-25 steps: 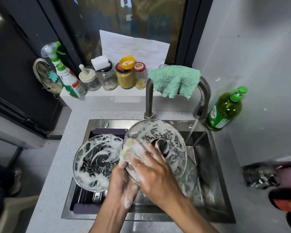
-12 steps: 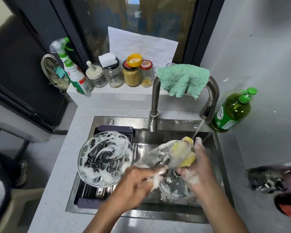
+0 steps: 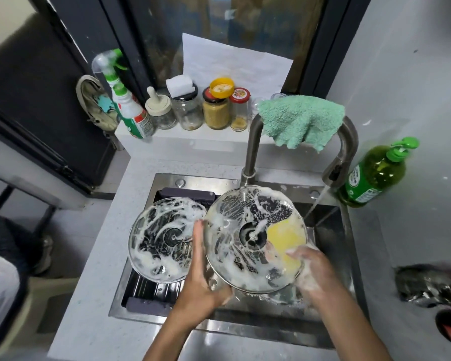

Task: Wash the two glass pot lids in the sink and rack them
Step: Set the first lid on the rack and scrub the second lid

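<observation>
Over the sink (image 3: 331,230), the soapy glass lid (image 3: 253,238) is pinched at its nine o'clock rim by the left hand (image 3: 202,277); the right hand (image 3: 310,267) presses a yellow sponge (image 3: 284,238) behind it. Slippery, rigid and breakable, it is best gripped by the rim.

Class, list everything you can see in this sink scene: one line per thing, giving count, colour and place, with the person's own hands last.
glass pot lids: two, clear, soapy; one held over the sink, one on the dark rack at left
sponge: one, yellow, behind the held lid
rack: one, dark, across the sink's left side
sink: one, steel
tap: one, steel, running
cloth: one, green, draped over the tap
soap bottle: one, green, right of the tap
spray bottle: one, white and green, ledge left
jars: four, on the ledge
left hand: grips the lid's edge
right hand: sudsy, holding the sponge
</observation>
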Available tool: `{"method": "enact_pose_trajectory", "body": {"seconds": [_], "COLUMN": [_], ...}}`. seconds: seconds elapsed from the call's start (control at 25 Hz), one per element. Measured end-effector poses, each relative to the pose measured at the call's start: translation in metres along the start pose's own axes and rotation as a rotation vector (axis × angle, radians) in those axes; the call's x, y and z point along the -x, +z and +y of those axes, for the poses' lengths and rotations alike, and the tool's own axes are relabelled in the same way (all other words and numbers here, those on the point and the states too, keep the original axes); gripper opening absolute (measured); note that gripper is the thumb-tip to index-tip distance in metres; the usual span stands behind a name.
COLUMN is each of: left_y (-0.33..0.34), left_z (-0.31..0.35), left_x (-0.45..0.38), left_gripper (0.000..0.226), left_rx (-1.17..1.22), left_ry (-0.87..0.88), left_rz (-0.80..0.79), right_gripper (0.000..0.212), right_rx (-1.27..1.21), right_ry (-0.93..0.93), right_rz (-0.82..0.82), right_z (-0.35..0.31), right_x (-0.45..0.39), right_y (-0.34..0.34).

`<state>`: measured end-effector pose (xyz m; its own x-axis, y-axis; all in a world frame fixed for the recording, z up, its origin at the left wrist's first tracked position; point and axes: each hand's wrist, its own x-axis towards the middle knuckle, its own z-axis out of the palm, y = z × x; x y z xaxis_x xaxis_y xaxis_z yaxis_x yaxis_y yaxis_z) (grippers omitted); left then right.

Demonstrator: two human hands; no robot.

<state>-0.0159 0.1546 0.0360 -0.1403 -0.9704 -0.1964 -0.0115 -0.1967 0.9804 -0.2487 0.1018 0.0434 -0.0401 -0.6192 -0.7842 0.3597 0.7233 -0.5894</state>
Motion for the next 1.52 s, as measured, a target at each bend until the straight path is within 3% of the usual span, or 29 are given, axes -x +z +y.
{"method": "enact_pose_trajectory", "body": {"seconds": [0.08,0.12,0.2,0.28,0.32,0.4,0.44,0.48,0.56,0.6,0.72,0.84,0.88,1.0,1.04,1.16,1.2,1.32,1.36,1.44,1.52], "left_y": [0.003,0.006,0.013,0.015,0.014,0.015,0.017,0.021,0.026,0.025,0.02,0.027,0.03,0.032,0.032,0.039,0.039,0.031,0.029,0.031,0.032], "left_z": [0.0,-0.001,-0.004,-0.006,-0.006,-0.004,-0.003,-0.002,0.0,0.0,0.0,0.008,0.011,0.015,0.018,0.028,0.028,0.029,0.031,0.035,0.035], "left_x": [-0.003,-0.005,-0.008,-0.011,-0.012,-0.014,-0.013,-0.013,-0.011,-0.012,-0.015,-0.014,-0.013,-0.019,-0.021,-0.016,-0.014,-0.014,-0.016,-0.013,-0.014], "left_gripper": [0.114,0.099,0.063,0.053,0.056,0.061,0.064,0.069,0.081,0.081,0.065,0.048,0.04,0.039,0.039,0.029,0.029,0.027,0.038,0.044,0.043], "left_rx": [0.53,0.653,0.668,0.625,0.592,0.505,0.461,0.409,0.372,0.379,0.289,0.337,0.377,0.352,0.363,0.367,0.352,0.399,0.408,0.389,0.333], "left_ry": [-0.156,-0.246,-0.387,-0.424,-0.422,-0.393,-0.376,-0.363,-0.345,-0.356,-0.417,-0.38,-0.379,-0.421,-0.422,-0.336,-0.344,-0.417,-0.42,-0.357,-0.358], "left_rz": [0.041,0.087,0.159,0.207,0.221,0.217,0.191,0.152,0.096,0.099,0.164,0.222,0.251,0.348,0.355,0.256,0.263,0.343,0.324,0.243,0.253], "right_gripper": [0.029,0.039,0.059,0.063,0.062,0.07,0.078,0.089,0.102,0.104,0.103,0.096,0.095,0.101,0.101,0.099,0.101,0.105,0.104,0.096,0.093], "right_rx": [0.114,0.171,0.164,0.136,0.291,0.888,1.173,1.386,1.534,1.515,1.485,1.392,1.395,1.499,1.478,1.368,1.405,1.502,1.461,1.339,1.36], "right_ry": [-0.005,-0.039,-0.161,-0.424,-0.586,-0.89,-0.981,-0.968,-0.832,-0.845,-0.783,-0.914,-0.931,-0.816,-0.802,-0.871,-0.88,-0.794,-0.789,-0.855,-0.889], "right_rz": [0.019,0.02,0.057,0.212,0.334,0.532,0.484,0.313,-0.018,-0.032,0.174,-0.088,-0.105,0.168,0.159,-0.133,-0.129,0.184,0.192,-0.038,-0.184], "right_z": [-0.002,-0.002,0.006,0.005,0.005,0.017,0.029,0.039,0.035,0.026,0.018,0.023,0.014,0.003,0.013,0.023,0.007,-0.008,0.007,0.041,0.025], "right_x": [-0.004,-0.006,-0.007,-0.003,0.001,0.007,0.01,0.015,0.015,0.008,0.009,0.021,0.016,0.015,0.022,0.031,0.022,0.017,0.025,0.038,0.024], "right_y": [-0.004,-0.002,0.005,0.015,0.017,0.019,0.024,0.032,0.042,0.04,0.039,0.059,0.06,0.051,0.053,0.068,0.068,0.052,0.051,0.062,0.074]}}
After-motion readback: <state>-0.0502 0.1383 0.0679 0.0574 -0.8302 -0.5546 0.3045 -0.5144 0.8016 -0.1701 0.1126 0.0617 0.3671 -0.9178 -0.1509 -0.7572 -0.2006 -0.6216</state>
